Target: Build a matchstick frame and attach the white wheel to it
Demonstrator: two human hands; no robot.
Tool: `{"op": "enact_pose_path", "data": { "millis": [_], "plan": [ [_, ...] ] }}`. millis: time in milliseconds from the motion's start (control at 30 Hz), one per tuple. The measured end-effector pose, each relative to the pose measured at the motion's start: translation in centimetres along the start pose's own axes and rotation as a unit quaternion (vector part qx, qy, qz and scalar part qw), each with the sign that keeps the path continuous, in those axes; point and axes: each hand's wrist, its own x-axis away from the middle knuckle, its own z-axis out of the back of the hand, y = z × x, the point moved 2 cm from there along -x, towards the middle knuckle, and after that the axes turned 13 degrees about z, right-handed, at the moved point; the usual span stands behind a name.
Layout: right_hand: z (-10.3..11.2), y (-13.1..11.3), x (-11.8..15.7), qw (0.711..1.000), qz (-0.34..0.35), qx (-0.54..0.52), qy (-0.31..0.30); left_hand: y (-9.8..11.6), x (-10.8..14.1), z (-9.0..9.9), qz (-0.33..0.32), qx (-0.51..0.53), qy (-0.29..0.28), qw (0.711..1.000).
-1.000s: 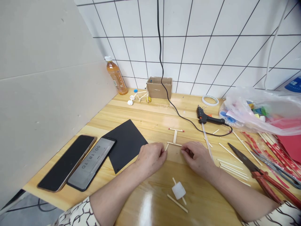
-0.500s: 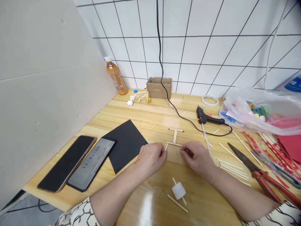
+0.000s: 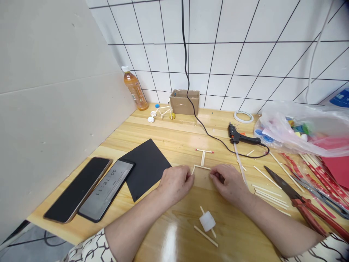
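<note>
Flat H-shaped frame of pale wooden sticks (image 3: 203, 158) lies on the honey-toned wooden surface (image 3: 169, 134), directly ahead of the person. Its long axis is 1 central stick running away from the person, almost straight toward the tiled wall. 2 crossbars sit square to it: a red-tipped one at the far end, a plain one at the near end.

Left hand (image 3: 174, 185) is curled at the near crossbar's left end, fingertips touching or just beside it. Right hand (image 3: 227, 184) mirrors this at the right end. Both grips look partly closed; cannot tell whether either is pinching the stick.

Nearer the person, a white translucent plastic block (image 3: 207, 221) sits on a short stick, with a loose stick (image 3: 205, 235) just beside it.

Left of the frame: a black paper sheet (image 3: 145, 168), then 2 phones side by side, 1 dark (image 3: 76, 189), 1 showing a timer at 00:18:11 (image 3: 106, 189).

Right of the frame: a black hot glue gun (image 3: 237, 135) with its cable (image 3: 200, 122) trailing toward the wall, a long glue stick (image 3: 240, 167), scattered loose sticks (image 3: 267, 191), and red-handled shears (image 3: 305, 207).

Against the wall: an orange drink bottle (image 3: 133, 89), a small cardboard box (image 3: 184, 102), and a small stick model with blue and white caps (image 3: 160, 112).
</note>
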Motion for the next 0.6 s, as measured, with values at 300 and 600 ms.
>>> {"op": "enact_pose_path", "data": {
  "millis": [300, 600],
  "plan": [
    [1.4, -0.2, -0.3, 0.999, -0.011, -0.005, 0.035, -0.1, 0.2, 0.2, -0.002, 0.001, 0.002, 1.0],
    [9.5, -0.7, -0.7, 0.995, -0.034, 0.071, 0.057, -0.1, 0.7, 0.7, -0.028, -0.016, -0.004, 0.999]
  ]
}}
